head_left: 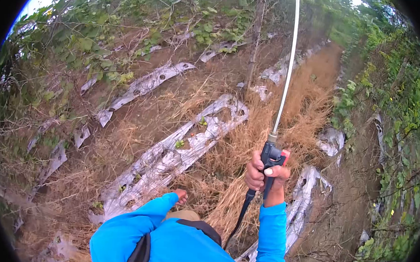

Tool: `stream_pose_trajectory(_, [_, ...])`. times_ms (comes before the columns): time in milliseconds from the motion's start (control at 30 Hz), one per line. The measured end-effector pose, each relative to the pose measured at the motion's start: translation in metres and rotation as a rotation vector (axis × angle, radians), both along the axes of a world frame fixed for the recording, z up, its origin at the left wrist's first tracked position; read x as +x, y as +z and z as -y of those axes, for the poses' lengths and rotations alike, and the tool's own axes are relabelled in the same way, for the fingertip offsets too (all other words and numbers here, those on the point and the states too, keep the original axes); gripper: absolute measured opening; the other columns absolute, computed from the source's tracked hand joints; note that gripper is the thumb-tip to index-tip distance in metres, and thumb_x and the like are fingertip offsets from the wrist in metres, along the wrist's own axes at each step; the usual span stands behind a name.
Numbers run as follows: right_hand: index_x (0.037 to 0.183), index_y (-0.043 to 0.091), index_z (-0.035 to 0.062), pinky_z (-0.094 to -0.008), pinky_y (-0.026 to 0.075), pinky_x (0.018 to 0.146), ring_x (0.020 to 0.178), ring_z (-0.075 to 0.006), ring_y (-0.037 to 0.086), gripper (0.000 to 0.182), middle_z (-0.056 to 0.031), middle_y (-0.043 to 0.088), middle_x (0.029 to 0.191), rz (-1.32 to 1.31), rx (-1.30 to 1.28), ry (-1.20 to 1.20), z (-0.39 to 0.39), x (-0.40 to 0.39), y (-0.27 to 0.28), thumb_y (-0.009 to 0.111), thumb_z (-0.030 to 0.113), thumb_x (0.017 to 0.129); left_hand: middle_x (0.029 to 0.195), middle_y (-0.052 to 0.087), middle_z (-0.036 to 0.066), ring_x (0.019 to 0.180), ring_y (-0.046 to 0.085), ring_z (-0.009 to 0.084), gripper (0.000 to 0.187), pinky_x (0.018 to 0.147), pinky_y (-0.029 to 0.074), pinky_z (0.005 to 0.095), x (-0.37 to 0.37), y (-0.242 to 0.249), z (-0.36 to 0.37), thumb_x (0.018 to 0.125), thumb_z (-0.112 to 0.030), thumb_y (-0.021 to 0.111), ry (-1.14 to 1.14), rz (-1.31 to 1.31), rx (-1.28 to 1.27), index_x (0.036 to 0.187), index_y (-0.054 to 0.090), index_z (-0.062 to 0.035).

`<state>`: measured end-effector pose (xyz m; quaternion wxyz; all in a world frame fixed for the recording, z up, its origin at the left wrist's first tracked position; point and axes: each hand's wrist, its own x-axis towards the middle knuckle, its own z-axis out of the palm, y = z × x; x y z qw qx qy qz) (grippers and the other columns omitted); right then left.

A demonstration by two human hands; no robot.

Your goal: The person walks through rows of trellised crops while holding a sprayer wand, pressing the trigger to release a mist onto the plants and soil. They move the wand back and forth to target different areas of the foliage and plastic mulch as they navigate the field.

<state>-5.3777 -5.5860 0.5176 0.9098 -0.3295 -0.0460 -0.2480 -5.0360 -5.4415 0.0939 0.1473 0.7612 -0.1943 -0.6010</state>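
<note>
My right hand is wrapped round the black handle of a spray wand, which has a red part on its right side. From the handle a long pale metal tube points up and away past the top of the view. A black hose runs down from the handle toward my body. My left hand hangs low beside my blue sleeve, partly hidden, with its fingers curled; whether it holds anything does not show.
Torn silvery plastic sheeting lies in strips over the soil, with dry brown grass between. A wooden post stands ahead. Green vines hang at left, and leafy growth lines the right.
</note>
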Motion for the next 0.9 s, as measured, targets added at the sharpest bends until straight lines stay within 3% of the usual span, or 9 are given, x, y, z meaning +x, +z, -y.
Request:
stream_pose_trajectory(67, [0.081,0.041,0.0069,-0.0288,0.034,0.041,0.044,-0.0124,0.037,0.03,-0.0031,0.038,0.059,0.155,0.024,0.127,-0.023,0.016,-0.004,0.065,0.017,0.066,0.08,0.066,0.006,0.063,0.059,0.018,0.03,0.053,0.044,0.0367,0.002,-0.009,-0.004,0.085,-0.034,0.051,-0.088,-0.071,-0.084,0.094,0.063,-0.0076])
stream_pose_trajectory(233, [0.08,0.041,0.0066,-0.0284,0.033,0.041,0.045,-0.012,0.037,0.031,-0.0029,0.038,0.058,0.116,0.033,0.058,-0.091,0.042,-0.024,0.066,0.018,0.065,0.077,0.064,0.005,0.054,0.056,0.0169,0.027,0.048,0.042,0.0347,0.008,0.008,-0.026,0.087,-0.033,0.049,-0.101,-0.12,-0.079,0.092,0.061,-0.0099])
stream_pose_trajectory(333, [0.081,0.041,0.0065,-0.0284,0.033,0.04,0.044,-0.012,0.037,0.03,-0.0031,0.038,0.058,0.093,0.047,-0.013,-0.129,0.061,-0.031,0.065,0.018,0.066,0.075,0.064,0.004,0.051,0.056,0.0171,0.026,0.047,0.042,0.0319,0.036,-0.01,-0.056,0.086,-0.033,0.049,-0.064,-0.171,-0.086,0.091,0.062,-0.0106])
stream_pose_trajectory(467, [0.081,0.041,0.007,-0.0292,0.036,0.04,0.045,-0.0123,0.038,0.029,-0.0026,0.038,0.059,0.088,0.022,-0.117,-0.163,0.1,-0.029,0.064,0.018,0.066,0.078,0.066,0.005,0.054,0.058,0.0178,0.024,0.049,0.044,0.0351,0.082,-0.03,-0.133,0.085,-0.032,0.05,-0.175,-0.161,-0.167,0.089,0.062,-0.0117])
stream_pose_trajectory(633, [0.081,0.041,0.0081,-0.0291,0.036,0.04,0.044,-0.0118,0.036,0.027,-0.0028,0.037,0.059,0.145,0.011,-0.193,-0.204,0.14,-0.023,0.063,0.017,0.068,0.077,0.065,0.006,0.061,0.06,0.0192,0.029,0.051,0.045,0.0358,0.105,-0.028,-0.225,0.088,-0.038,0.049,-0.073,-0.125,0.073,0.09,0.062,-0.0123])
stream_pose_trajectory(700, [0.081,0.041,0.0081,-0.0284,0.036,0.04,0.044,-0.0113,0.036,0.026,-0.0022,0.038,0.059,0.199,0.019,-0.135,-0.227,0.144,-0.02,0.063,0.015,0.068,0.072,0.063,0.008,0.056,0.057,0.0197,0.031,0.047,0.043,0.0361,0.141,-0.103,-0.257,0.09,-0.04,0.049,-0.032,-0.478,-0.046,0.085,0.06,-0.0109])
stream_pose_trajectory(800, [0.081,0.042,0.0086,-0.0271,0.035,0.039,0.044,-0.0101,0.038,0.025,-0.0018,0.039,0.059,0.106,0.024,-0.225,-0.265,0.136,-0.026,0.063,0.016,0.069,0.062,0.054,0.007,0.047,0.048,0.0195,0.034,0.041,0.035,0.0354,0.116,-0.017,-0.283,0.092,-0.039,0.047,0.074,-0.21,0.058,0.074,0.053,-0.0107])
stream_pose_trajectory(867, [0.083,0.043,0.0092,-0.0257,0.035,0.039,0.043,-0.009,0.038,0.023,-0.0009,0.039,0.059,-0.063,0.005,-0.388,-0.292,0.125,-0.027,0.062,0.015,0.071,0.058,0.05,0.006,0.044,0.044,0.0194,0.035,0.04,0.032,0.0354,0.112,-0.006,-0.289,0.091,-0.038,0.047,0.04,-0.177,0.034,0.07,0.051,-0.0113])
stream_pose_trajectory(900, [0.085,0.044,0.0101,-0.0241,0.035,0.04,0.043,-0.0082,0.038,0.021,0.0005,0.038,0.059,-0.155,-0.042,-0.49,-0.305,0.117,-0.029,0.061,0.014,0.072,0.059,0.05,0.006,0.044,0.042,0.0173,0.026,0.039,0.03,0.0339,0.117,-0.011,-0.295,0.087,-0.031,0.047,0.038,-0.222,0.041,0.071,0.052,-0.0109])
